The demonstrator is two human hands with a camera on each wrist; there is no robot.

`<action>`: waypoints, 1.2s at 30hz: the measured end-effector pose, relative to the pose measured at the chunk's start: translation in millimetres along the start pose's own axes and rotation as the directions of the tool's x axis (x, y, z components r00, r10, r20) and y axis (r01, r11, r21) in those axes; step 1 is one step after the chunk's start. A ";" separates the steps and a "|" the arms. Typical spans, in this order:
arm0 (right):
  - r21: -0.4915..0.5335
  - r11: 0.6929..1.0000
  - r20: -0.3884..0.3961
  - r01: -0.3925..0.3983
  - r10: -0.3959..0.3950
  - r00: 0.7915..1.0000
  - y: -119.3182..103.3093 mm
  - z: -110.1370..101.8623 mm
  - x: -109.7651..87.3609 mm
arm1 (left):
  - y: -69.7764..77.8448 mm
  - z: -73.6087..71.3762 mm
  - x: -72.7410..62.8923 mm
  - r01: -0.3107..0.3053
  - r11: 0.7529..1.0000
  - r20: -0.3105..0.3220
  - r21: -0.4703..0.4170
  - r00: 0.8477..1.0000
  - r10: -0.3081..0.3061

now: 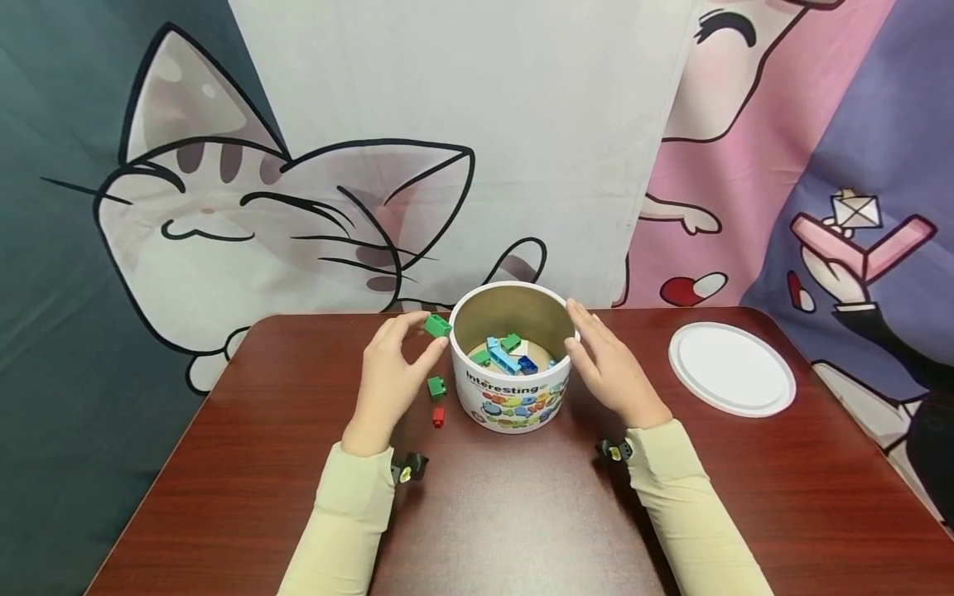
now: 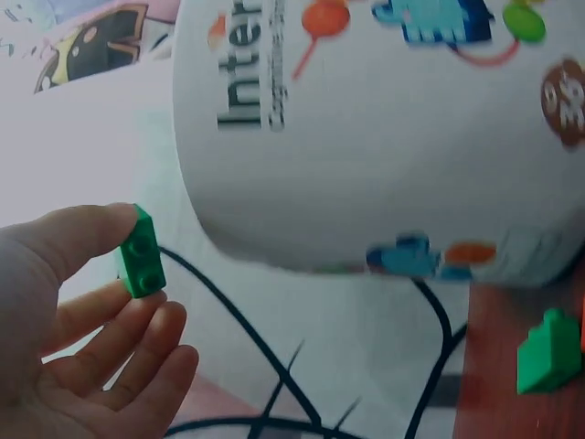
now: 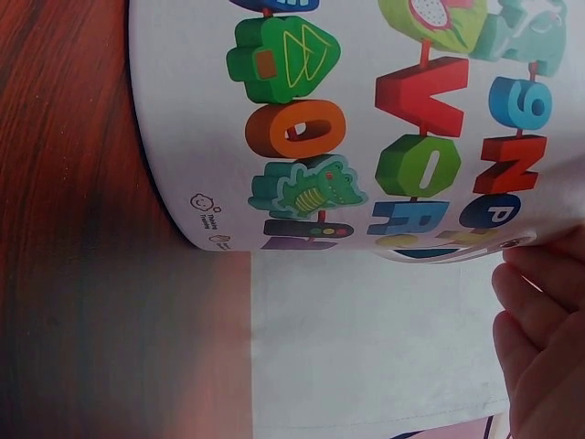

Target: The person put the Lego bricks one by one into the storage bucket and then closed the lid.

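My left hand (image 1: 386,374) pinches a green building brick (image 1: 437,325) between thumb and fingers, just left of the round white tub (image 1: 514,410). In the left wrist view two studs show on this green brick (image 2: 142,256). My right hand (image 1: 613,368) lies against the tub's right side at the rim, fingers fairly straight; the right wrist view shows its fingertips (image 3: 526,274) at the printed wall. Inside the tub are several bricks, among them a light blue brick (image 1: 503,358), a dark blue brick (image 1: 527,365) and a green brick (image 1: 510,342).
Left of the tub, another green brick (image 1: 436,386) and a small red brick (image 1: 438,417) lie on the brown table (image 1: 514,513). A round white lid (image 1: 733,368) lies flat at the right. Behind the table hangs a cloth (image 1: 551,124) with cartoon prints.
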State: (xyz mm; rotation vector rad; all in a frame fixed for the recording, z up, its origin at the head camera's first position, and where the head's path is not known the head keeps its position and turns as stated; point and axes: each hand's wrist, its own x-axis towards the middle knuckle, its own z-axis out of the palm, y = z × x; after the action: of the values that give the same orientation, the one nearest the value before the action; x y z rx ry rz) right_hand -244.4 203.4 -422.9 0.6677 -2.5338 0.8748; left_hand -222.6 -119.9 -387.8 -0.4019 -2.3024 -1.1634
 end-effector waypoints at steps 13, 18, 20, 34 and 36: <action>-0.003 1.000 -0.007 -0.004 0.004 1.000 -1.6 -0.1 0.2 | 27.0 18.3 20.2 -0.071 0.996 0.090 -0.048 0.993 0.075; 0.000 1.000 -0.002 -0.010 0.010 1.000 -1.2 -0.1 -0.3 | 36.3 28.8 31.7 -0.079 0.996 0.174 -0.045 0.981 0.085; 0.002 1.000 0.002 -0.013 0.013 1.000 -0.7 0.2 -0.4 | 39.0 33.9 35.1 -0.078 0.996 0.206 -0.036 0.975 0.084; 0.009 1.000 0.011 -0.027 0.027 1.000 -0.6 0.7 -1.0 | 52.0 69.4 61.9 -0.047 0.978 0.553 0.206 0.830 -0.076; 0.009 1.000 0.008 -0.020 0.020 1.000 -0.1 0.7 -1.0 | 53.5 73.9 64.7 -0.057 0.970 0.569 0.236 0.817 -0.090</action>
State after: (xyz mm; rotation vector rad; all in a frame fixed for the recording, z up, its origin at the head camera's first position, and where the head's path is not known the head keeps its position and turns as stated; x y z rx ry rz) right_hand -243.7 203.2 -423.8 0.6507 -2.5490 0.8928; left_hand -273.4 -27.0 -352.1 -0.7230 -2.9358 -0.8149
